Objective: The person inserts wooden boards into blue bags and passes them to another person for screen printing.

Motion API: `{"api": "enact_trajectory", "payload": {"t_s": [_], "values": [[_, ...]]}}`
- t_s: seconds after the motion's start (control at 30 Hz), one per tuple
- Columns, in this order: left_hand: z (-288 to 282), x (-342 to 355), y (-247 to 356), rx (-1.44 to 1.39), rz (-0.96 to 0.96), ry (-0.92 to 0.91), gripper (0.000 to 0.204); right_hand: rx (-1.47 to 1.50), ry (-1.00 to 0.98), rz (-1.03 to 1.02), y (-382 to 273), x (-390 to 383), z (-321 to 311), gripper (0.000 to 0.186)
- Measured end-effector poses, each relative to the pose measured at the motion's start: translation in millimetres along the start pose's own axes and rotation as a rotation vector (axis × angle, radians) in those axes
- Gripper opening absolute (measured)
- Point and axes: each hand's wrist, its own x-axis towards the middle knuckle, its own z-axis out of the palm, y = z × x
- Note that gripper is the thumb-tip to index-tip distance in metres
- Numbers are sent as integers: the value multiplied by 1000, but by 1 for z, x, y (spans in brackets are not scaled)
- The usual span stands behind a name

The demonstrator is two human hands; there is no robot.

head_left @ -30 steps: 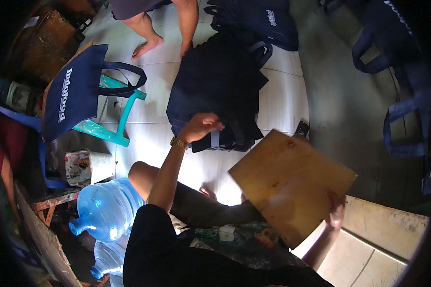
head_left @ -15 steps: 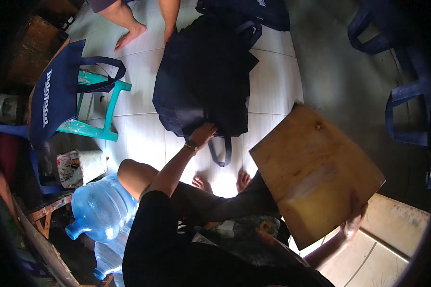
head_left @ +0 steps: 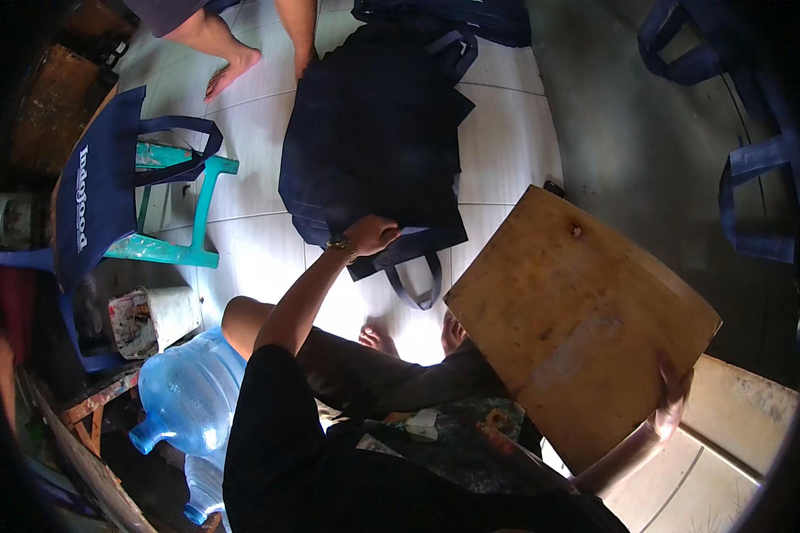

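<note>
Person is sitting on the tiled floor [head_left: 507, 124], left hand [head_left: 371, 236] reaching forward and gripping the near edge of a stack of dark navy bags [head_left: 373, 133], fingers clamped on the fabric. Stack is lying on the floor ahead of the bare feet, one handle loop trailing toward them. Right hand [head_left: 673, 398] is holding a tilted wooden board [head_left: 578, 320] by its lower right edge, fingers wrapped over the rim. Teal stool [head_left: 182, 209] with another navy bag [head_left: 98, 191] draped over it is standing at left; blue water jug [head_left: 187, 391] lying near the left knee. Another person's bare feet [head_left: 231, 71] showing at the far edge.
</note>
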Motion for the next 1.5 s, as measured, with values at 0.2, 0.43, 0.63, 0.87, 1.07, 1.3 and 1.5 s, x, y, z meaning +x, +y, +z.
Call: {"api": "enact_trajectory", "payload": {"t_s": [0.2,0.43,0.63,0.87,1.07,1.3,1.5], "values": [[-5,3,-2,-157,190,501,16,32,-188,242,2,18,5,49],[-31,-15,51,-174,70,351,17,192,-422,434,64,54,88,39],[-22,-36,70,-101,-12,309,29,246,-361,398,103,70,105,35],[43,-44,25,-550,-476,785,26,205,-355,223,119,75,106,34],[126,-60,-15,-1779,-931,318,49,161,-419,272,120,89,101,40],[92,-64,15,-1617,-751,800,36,105,-548,340,118,104,83,46],[97,-61,-2,-1085,-598,997,39,69,-416,369,149,117,99,46]]}}
